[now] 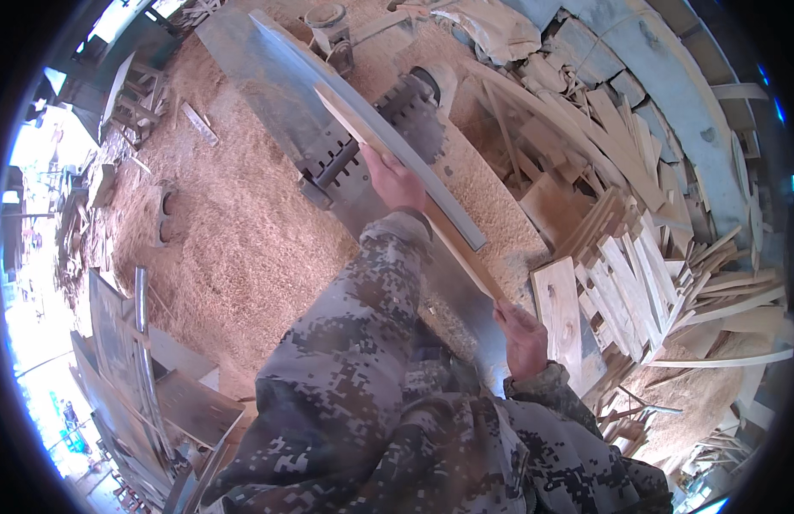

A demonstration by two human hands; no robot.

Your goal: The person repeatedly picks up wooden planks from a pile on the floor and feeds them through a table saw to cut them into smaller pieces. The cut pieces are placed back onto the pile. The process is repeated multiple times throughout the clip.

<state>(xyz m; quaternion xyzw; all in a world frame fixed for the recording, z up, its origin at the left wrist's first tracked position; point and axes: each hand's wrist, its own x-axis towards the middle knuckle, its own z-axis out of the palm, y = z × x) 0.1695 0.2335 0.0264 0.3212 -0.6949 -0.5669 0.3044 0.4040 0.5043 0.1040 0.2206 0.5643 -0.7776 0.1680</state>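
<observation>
A long, narrow wooden board [462, 254] lies on the metal bed [273, 90] of a jointer, along its straight metal fence [448, 204]. My left hand [394, 178] is closed over the board's middle, fingers pointing toward its far end, just beside the cutter head [335, 164]. At the near end of the board, my right hand [522, 339] grips it between thumb and fingers. Part of the cutter opening is covered by the board and fence. Camouflage sleeves cover both my forearms.
Wood shavings [234, 223] are heaped left of the machine. Stacked wooden offcuts [637, 283] crowd the right side, close to my right hand. Sheets of board [127, 360] lean at the lower left, beside a metal pipe [143, 308]. A bucket-like container [327, 24] stands beyond the fence.
</observation>
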